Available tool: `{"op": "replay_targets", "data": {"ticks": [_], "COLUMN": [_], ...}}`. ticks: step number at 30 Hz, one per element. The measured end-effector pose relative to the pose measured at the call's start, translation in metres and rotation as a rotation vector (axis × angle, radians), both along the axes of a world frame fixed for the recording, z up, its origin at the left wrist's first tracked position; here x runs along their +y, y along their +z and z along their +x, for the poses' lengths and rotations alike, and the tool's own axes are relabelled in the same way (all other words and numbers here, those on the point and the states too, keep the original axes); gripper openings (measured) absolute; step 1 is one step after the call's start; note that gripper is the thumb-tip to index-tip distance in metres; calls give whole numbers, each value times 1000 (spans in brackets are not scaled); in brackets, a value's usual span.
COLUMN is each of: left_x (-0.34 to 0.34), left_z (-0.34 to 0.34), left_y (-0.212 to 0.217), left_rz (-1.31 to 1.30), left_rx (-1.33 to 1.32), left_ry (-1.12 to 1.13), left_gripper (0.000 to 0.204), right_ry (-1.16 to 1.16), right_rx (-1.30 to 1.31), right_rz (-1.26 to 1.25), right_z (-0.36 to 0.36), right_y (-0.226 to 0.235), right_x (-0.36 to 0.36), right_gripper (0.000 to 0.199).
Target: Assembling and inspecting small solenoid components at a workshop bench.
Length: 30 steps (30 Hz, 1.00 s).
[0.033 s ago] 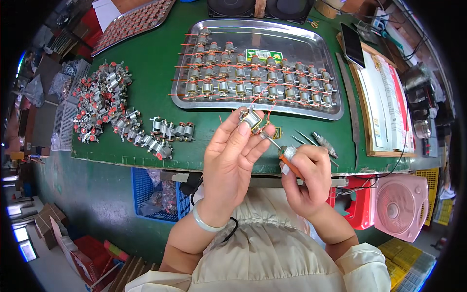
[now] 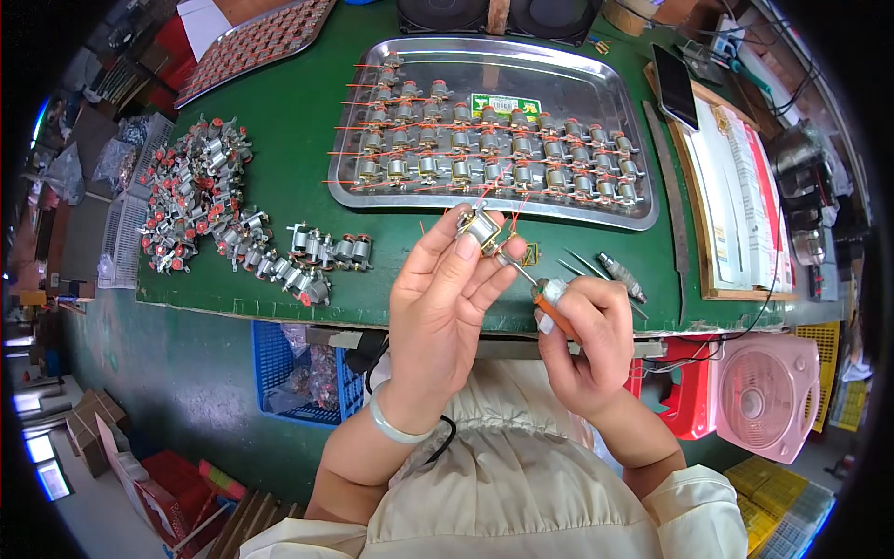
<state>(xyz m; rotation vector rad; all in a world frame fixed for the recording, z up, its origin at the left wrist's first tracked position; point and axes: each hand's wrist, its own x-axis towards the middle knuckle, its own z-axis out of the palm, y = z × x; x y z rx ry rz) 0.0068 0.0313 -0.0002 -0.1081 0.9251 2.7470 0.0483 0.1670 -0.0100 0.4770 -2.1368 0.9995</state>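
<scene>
Part and screwdriver held above bench
The part is pinched by the left hand near the tray; the screwdriver is gripped by the right hand, shaft toward the part.

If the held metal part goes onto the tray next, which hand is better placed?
Probably the left hand: it holds the metal part in front of the tray, while the right hand is taken up with the orange-handled tool.

Bright, soft light glints off the metal tray; edges bend.
</scene>
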Motion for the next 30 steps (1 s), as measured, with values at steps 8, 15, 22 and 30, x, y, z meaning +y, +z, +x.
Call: {"op": "replay_targets", "data": {"ticks": [8,15,22,30], "left_x": [-3,-6,-3,-2], "left_z": [2,1,-1,-1], "left_y": [1,0,0,-2], "left_rz": [-128,-132,-102,-100], "left_rx": [105,96,47,44], "left_ry": [78,76,70,77], "left_gripper": [31,32,31,29], "right_ry": [523,489,67,173], "right_rx": [-1081,-1095,-223,-664], "right_rz": [-1048,-1012,-113,-507], "right_z": [4,2,2,8], "right_y": [13,14,5,11], "right_x": [13,16,2,4], "right_gripper": [32,26,27,28]}}
